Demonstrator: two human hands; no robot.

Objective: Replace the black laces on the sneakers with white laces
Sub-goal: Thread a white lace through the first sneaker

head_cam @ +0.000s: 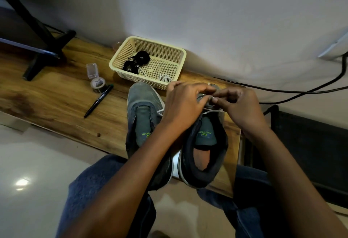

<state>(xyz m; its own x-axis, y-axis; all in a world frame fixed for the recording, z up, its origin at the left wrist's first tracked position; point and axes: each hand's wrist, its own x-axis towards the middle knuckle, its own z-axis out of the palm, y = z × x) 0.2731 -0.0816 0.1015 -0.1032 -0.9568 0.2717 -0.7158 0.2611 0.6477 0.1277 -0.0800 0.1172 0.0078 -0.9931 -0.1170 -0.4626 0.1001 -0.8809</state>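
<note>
right sneaker point(204, 143) sits directly under both hands, long axis running away from the person, toe far, heel opening near. left hand point(183, 106) and right hand point(243, 109) meet over the forward eyelet rows, fingertips almost touching; both are curled narrow and pinch the white lace point(211, 110), which crosses the tongue just nearer than the fingers in one or two bars. a short loose end shows to the left of the left hand, over the gap between the shoes. the exact eyelet being fed is hidden by the fingers. judgement: threading is at the lowest rows, most eyelets toward the heel still to do; next pull should run back toward the person along the shoe's axis, either hand equally near. left sneaker point(144, 117) lies just left of the left hand, parallel, grey-green knit, no lace visible in it. beyond the hands on the table point(56, 94), a cream basket point(124, 53) holds the bundled black laces point(138, 60) and what looks like another white lace point(164, 77), well apart from the grasp.
</note>
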